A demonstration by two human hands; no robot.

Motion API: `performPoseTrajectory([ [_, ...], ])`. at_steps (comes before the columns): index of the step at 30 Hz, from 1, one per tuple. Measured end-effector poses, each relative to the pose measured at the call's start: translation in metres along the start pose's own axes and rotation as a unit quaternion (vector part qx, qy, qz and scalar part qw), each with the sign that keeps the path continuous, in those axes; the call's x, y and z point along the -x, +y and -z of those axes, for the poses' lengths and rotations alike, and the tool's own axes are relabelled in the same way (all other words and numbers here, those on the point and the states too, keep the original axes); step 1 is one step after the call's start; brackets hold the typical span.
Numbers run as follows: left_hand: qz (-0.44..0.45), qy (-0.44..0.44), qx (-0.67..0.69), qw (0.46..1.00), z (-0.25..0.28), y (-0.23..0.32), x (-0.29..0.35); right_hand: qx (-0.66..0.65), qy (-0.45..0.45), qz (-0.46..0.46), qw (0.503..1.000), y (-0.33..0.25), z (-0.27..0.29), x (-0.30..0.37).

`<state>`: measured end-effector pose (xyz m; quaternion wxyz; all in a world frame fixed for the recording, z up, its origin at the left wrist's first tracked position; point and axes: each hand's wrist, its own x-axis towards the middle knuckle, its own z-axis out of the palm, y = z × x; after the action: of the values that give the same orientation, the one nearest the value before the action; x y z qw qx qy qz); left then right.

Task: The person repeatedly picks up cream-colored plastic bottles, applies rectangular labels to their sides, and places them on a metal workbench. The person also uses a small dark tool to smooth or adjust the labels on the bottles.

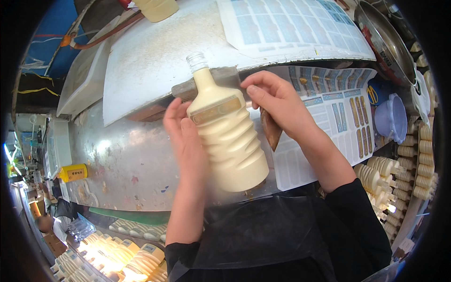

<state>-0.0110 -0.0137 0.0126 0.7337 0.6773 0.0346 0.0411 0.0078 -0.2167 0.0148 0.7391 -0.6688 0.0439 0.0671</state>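
A cream bottle with a ribbed body and a clear threaded neck lies tilted at the middle of the bench, neck pointing away from me. A gold-brown label strip crosses its shoulder. My left hand is beside the bottle's left side, fingers apart and curved, thumb near the strip's end; firm contact cannot be made out. My right hand is right of the shoulder, thumb and forefinger free of the bottle. Its lower fingers hold a brown, pointed, wedge-shaped tool. A grey block sits behind the neck.
Label sheets lie right, and another sheet on the raised white board. A yellow container is at left, a purple bucket and metal pan at right. Many bottles stand lower left and right. Someone is far left.
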Motion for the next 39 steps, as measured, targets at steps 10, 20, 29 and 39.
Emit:
performPoseTrajectory([
  [10, 0.010, -0.004, 0.013, 1.000, -0.008, 0.009, -0.002, 0.134, -0.017, 0.016, 0.991, -0.013, -0.016, 0.000],
  [20, 0.011, 0.001, 0.015, 1.000, -0.009, 0.009, -0.001, 0.119, -0.020, 0.012, 0.993, -0.010, -0.015, -0.001],
  [29, 0.005, -0.003, 0.003, 1.000, -0.007, 0.007, -0.002, 0.120, -0.008, 0.016, 0.993, -0.008, -0.016, 0.000],
  [39, 0.008, 0.001, 0.019, 1.000, -0.006, 0.006, -0.001, 0.102, -0.002, 0.018, 0.995, -0.004, -0.018, -0.001],
])
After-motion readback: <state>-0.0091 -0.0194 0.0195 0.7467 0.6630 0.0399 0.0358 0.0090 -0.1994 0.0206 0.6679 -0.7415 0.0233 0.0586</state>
